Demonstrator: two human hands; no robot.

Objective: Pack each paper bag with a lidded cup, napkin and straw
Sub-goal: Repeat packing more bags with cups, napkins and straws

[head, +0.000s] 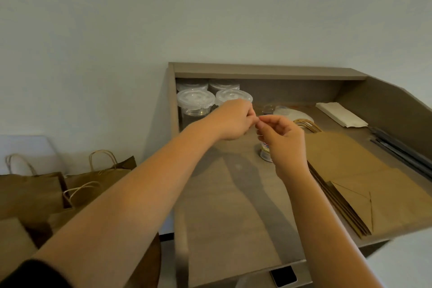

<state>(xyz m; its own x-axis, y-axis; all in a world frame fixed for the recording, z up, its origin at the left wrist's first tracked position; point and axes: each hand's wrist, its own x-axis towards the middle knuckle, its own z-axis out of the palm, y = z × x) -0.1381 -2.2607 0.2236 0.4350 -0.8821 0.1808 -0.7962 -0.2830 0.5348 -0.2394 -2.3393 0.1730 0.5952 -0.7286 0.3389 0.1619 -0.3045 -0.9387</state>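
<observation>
Meeting over the worktop (233, 217), left hand (233, 121) and right hand (284, 140) both have fingers curled, fingertips touching, pinching something too small to make out. Small cup (265, 153) stands on the worktop under the right hand, partly hidden. Four lidded cups (196, 100) sit at back left. Napkins (340, 114) at back right, dark straws (402, 149) along right edge. Flat paper bags (350, 170) stacked right. Opened bags (46, 192) stand left, off the worktop.
</observation>
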